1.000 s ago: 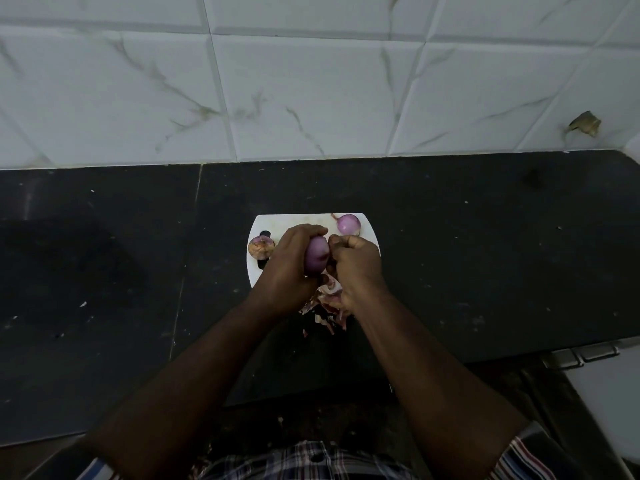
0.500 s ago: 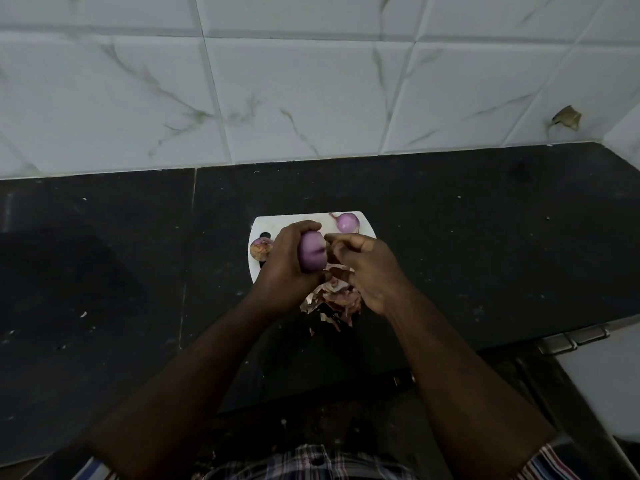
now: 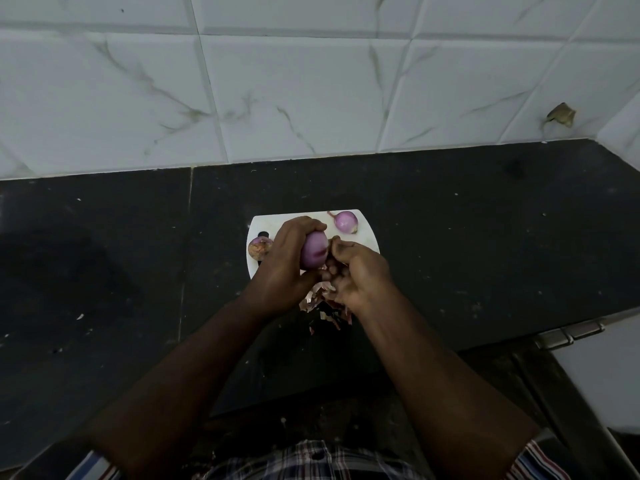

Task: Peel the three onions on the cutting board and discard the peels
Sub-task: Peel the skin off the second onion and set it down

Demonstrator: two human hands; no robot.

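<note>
Hands are working over a white cutting board (image 3: 367, 233) on a dark bench (image 3: 485, 237): the left hand (image 3: 284, 259) is gripping a purple onion (image 3: 314, 253), while the right hand (image 3: 358, 273), fingers curled, is picking at its side. A peeled onion (image 3: 346, 221) is lying at the board's far edge, an unpeeled onion (image 3: 259, 248) at its left, and peels (image 3: 317, 299) are piling beneath the hands.

Glossy marbled wall tiles (image 3: 294, 95), speckled dark stone counter (image 3: 467, 244), papery onion peels (image 3: 317, 299).
</note>
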